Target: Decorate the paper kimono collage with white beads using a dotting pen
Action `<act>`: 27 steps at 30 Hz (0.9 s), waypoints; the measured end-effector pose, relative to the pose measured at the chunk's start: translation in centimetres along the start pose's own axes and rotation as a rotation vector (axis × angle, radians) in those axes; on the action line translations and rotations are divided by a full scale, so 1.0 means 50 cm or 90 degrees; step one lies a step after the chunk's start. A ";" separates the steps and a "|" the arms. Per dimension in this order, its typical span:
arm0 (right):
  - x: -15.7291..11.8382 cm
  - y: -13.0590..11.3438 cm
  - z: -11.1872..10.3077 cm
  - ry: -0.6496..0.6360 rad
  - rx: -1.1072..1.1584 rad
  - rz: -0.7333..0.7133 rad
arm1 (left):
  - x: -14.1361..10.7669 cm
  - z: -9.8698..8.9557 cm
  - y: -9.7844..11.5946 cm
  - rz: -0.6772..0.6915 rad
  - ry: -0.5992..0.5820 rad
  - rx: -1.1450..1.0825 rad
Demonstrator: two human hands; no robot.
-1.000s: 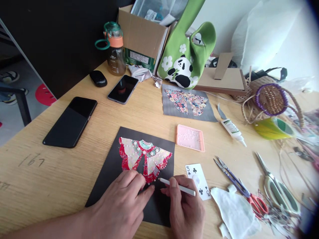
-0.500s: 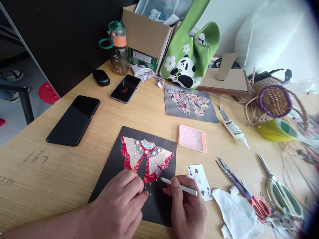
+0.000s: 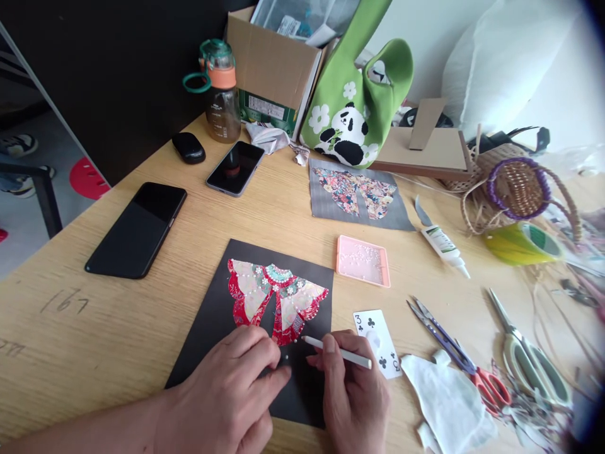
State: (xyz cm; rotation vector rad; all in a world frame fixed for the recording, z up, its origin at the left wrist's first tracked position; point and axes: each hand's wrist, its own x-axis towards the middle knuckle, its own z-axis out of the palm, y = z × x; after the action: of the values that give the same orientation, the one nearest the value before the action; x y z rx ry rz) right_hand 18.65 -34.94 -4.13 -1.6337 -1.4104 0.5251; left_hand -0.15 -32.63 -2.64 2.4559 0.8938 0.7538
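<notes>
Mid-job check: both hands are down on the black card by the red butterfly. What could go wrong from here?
1. The left hand rests on the black card beside a loose bead; a nudge could roll it away or shift the card.
2. The right hand holds the white stick close to the butterfly; a slip might knock off glued beads.
3. The pink bead tray lies open nearby; a bump from a forearm could spill it.
</notes>
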 end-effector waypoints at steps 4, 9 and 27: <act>0.000 0.004 0.001 0.007 0.015 -0.008 | 0.001 0.006 -0.007 0.002 -0.046 0.110; 0.001 0.006 0.002 0.006 0.019 -0.027 | 0.000 0.014 -0.007 -0.009 -0.078 0.146; 0.000 0.008 0.003 -0.020 -0.047 -0.084 | 0.001 0.004 0.004 0.012 0.025 0.099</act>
State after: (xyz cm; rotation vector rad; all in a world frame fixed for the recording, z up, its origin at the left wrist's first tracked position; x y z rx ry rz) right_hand 18.75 -34.85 -4.53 -1.5833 -1.5641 0.4287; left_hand 0.11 -32.75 -2.68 2.5960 0.9787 0.7672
